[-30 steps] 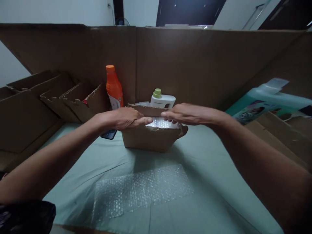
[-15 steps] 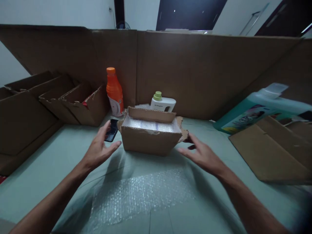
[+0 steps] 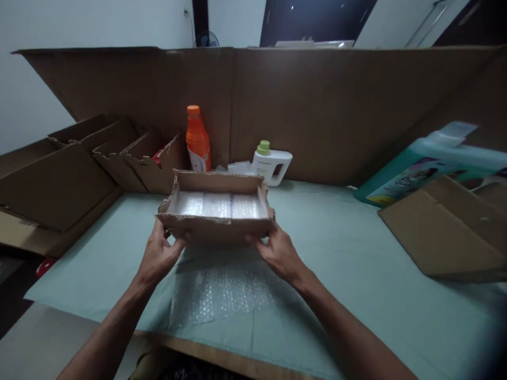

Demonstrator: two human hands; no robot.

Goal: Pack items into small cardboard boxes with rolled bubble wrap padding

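Note:
Between my two hands is a small open cardboard box (image 3: 217,230), held above the table and tipped a little toward me. Bubble-wrapped contents (image 3: 222,205) fill it; what lies under the wrap is hidden. My left hand (image 3: 160,253) grips the box's left end, thumb on the near face and fingers behind. At the right end my right hand (image 3: 279,253) holds it the same way. A flat sheet of bubble wrap (image 3: 222,295) lies on the table below and nearer to me.
Cardboard boxes (image 3: 59,184) stand at the left. An orange bottle (image 3: 197,140) and a white jug with a green cap (image 3: 272,163) stand behind. On the right, a large teal jug (image 3: 412,169) leans behind a cardboard box (image 3: 443,232). A cardboard wall (image 3: 336,105) closes the back.
Both hands have closed on the box's ends and lifted it off the table, moving it left. The phone at its left is now out of sight. My view has shifted slightly.

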